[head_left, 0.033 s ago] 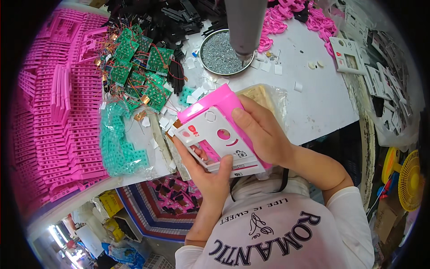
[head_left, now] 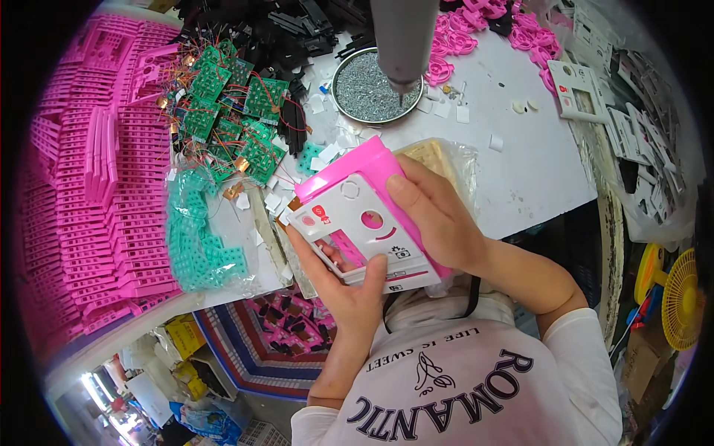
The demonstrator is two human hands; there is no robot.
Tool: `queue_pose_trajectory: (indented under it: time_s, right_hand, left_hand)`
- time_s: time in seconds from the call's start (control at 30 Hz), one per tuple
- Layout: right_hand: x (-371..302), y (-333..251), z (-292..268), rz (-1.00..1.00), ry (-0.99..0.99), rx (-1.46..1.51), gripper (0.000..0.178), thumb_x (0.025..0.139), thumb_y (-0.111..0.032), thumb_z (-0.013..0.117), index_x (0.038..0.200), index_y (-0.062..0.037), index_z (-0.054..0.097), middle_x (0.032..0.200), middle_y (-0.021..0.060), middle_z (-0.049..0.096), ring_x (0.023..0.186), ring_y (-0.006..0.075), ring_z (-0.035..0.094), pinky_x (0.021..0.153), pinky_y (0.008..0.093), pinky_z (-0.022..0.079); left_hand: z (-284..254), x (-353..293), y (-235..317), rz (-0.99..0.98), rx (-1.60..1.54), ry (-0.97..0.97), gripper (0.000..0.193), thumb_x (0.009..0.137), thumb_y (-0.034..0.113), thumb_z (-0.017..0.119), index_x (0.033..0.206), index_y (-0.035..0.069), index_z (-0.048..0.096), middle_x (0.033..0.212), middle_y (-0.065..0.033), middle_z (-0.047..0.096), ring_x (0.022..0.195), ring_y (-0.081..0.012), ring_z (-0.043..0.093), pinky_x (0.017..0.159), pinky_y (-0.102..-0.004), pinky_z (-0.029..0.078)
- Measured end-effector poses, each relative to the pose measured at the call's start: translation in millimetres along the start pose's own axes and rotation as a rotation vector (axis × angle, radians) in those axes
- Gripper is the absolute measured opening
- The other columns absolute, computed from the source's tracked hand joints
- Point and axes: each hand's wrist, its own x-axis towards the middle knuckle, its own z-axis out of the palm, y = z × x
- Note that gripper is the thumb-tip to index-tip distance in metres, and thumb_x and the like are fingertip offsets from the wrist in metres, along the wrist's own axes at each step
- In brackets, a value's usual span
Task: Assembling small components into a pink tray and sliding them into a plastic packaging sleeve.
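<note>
Both hands hold a toy housing above the table's near edge. Its pink shell (head_left: 348, 169) shows behind a white faceplate (head_left: 355, 202) with a round hole, a rectangular window and small printed pictures. My left hand (head_left: 348, 297) is closed round the lower left side, thumb on the faceplate, and some fingertips show through the window. My right hand (head_left: 437, 212) grips the pink side at the upper right, its thumb along the edge and its other fingers mostly hidden. Beyond the housing, a grey electric screwdriver (head_left: 404, 44) hangs over a round dish (head_left: 336, 95) of small silvery screws.
Stacked pink shells (head_left: 82, 223) fill the left side. Wired green circuit boards (head_left: 260, 152) and a bag of teal pieces (head_left: 201, 253) lie beside them. Pink rings (head_left: 446, 44) sit at the back, white faceplates (head_left: 576, 93) at the right. A crate (head_left: 245, 372) stands below.
</note>
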Motion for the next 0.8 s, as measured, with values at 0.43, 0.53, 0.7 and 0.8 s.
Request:
queue_pose_trajectory:
  time_s: [0.43, 0.53, 0.7, 0.8]
  right_hand:
    - [11, 1, 2, -0.011, -0.046, 0.037, 0.03, 0.106, -0.027, 0.054, 0.104, 0.0016, 0.063, 0.081, 0.0, 0.06, 0.076, 0.0053, 0.051, 0.066, 0.0257, 0.044]
    - [11, 3, 7, -0.035, -0.027, 0.06, 0.032, 0.106, -0.028, 0.055, 0.102, 0.0021, 0.063, 0.083, 0.0011, 0.061, 0.077, 0.0055, 0.051, 0.067, 0.0267, 0.045]
    - [8, -8, 4, 0.023, -0.18, -0.103, 0.03, 0.098, -0.022, 0.064, 0.118, 0.0013, 0.06, 0.095, 0.0059, 0.066, 0.086, 0.0093, 0.06, 0.076, 0.0269, 0.05]
    - [-8, -13, -13, 0.018, -0.396, -0.417, 0.043, 0.09, -0.019, 0.071, 0.126, 0.0005, 0.057, 0.099, 0.0091, 0.068, 0.09, 0.0166, 0.065, 0.08, 0.0314, 0.052]
  left_hand:
    - [1, 9, -10, -0.003, -0.063, -0.007, 0.1, 0.086, 0.019, 0.077, 0.161, 0.0, 0.013, 0.154, -0.0166, 0.037, 0.136, -0.0267, 0.044, 0.113, -0.0389, 0.036]
    - [-3, 11, -17, 0.06, -0.114, -0.021, 0.099, 0.088, 0.024, 0.078, 0.161, -0.001, 0.014, 0.16, -0.0192, 0.03, 0.144, -0.0287, 0.037, 0.118, -0.0409, 0.032]
    - [-9, 16, -13, 0.026, -0.142, -0.014, 0.093, 0.09, 0.018, 0.074, 0.16, -0.001, 0.015, 0.158, -0.0198, 0.035, 0.14, -0.0294, 0.044, 0.116, -0.0416, 0.036]
    - [-20, 23, -14, 0.055, -0.176, 0.051, 0.086, 0.093, 0.014, 0.07, 0.16, -0.001, 0.017, 0.155, -0.0194, 0.038, 0.137, -0.0286, 0.048, 0.114, -0.0411, 0.039]
